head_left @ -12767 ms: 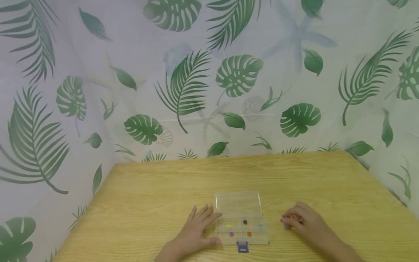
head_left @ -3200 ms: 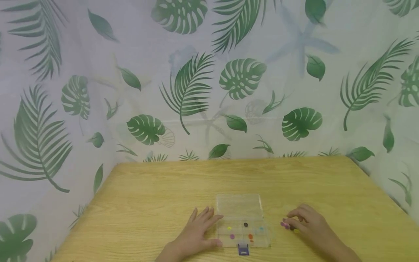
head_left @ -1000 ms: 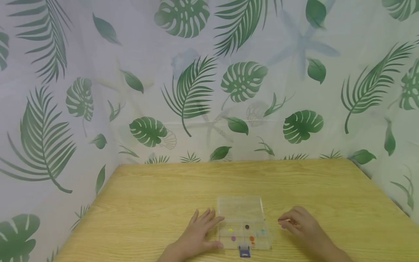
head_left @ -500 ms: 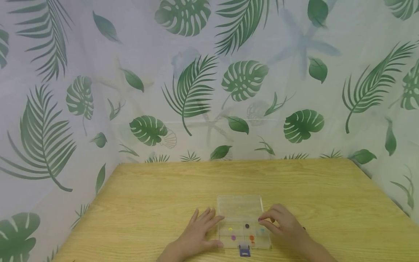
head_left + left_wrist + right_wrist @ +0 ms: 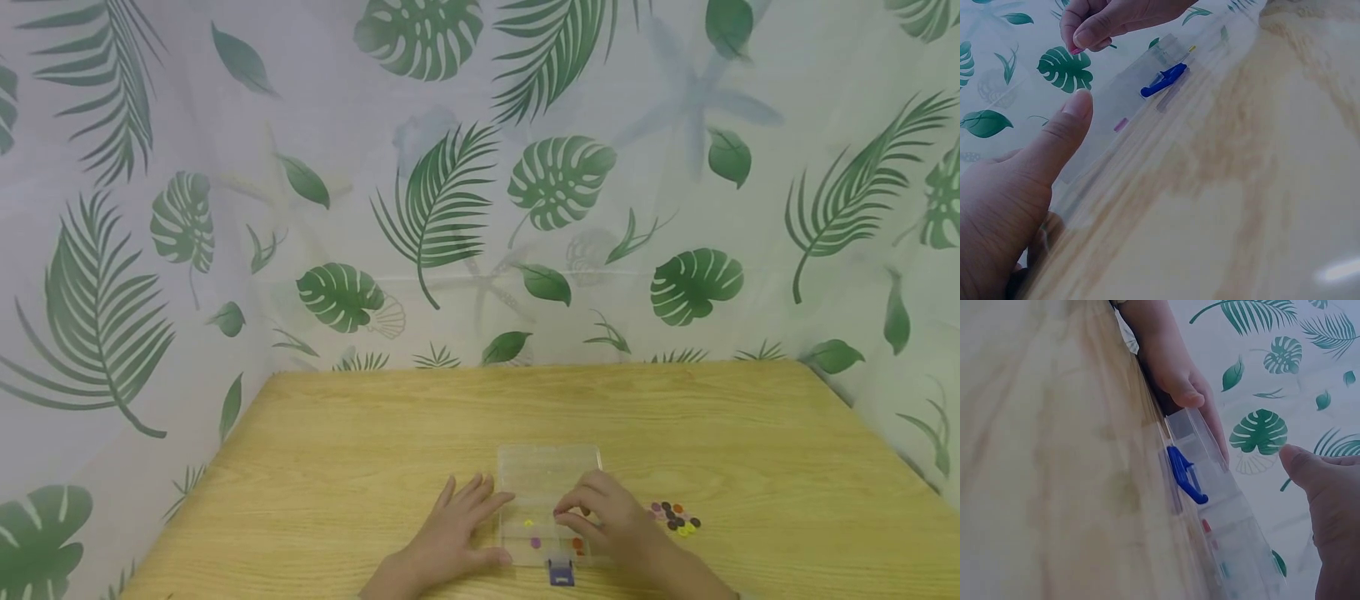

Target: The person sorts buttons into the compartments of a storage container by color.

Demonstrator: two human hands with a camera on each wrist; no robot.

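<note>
A clear plastic compartment box [image 5: 543,468] lies with its lid back and its blue latch [image 5: 561,573] toward the person. My left hand [image 5: 450,533] rests at its left side, fingers spread, thumb by the near corner. Over the box, my right hand [image 5: 618,521] pinches a small pinkish-purple button [image 5: 1077,50] between thumb and forefinger. Compartments on show hold a yellow button [image 5: 528,523], a purple button [image 5: 536,542] and orange buttons [image 5: 577,544]. The right hand hides much of the box's right half.
Right of the box lies a loose pile of buttons [image 5: 672,521], black, yellow, orange and pinkish-purple. They sit on a wood-grain table [image 5: 390,433]. A leaf-print cloth [image 5: 465,208] hangs behind and along the sides.
My right hand has moved left from the button pile to over the box, carrying a button and uncovering the pile. Compared with the oldest frame, the orange compartment shows another orange piece. The left hand stays put.
</note>
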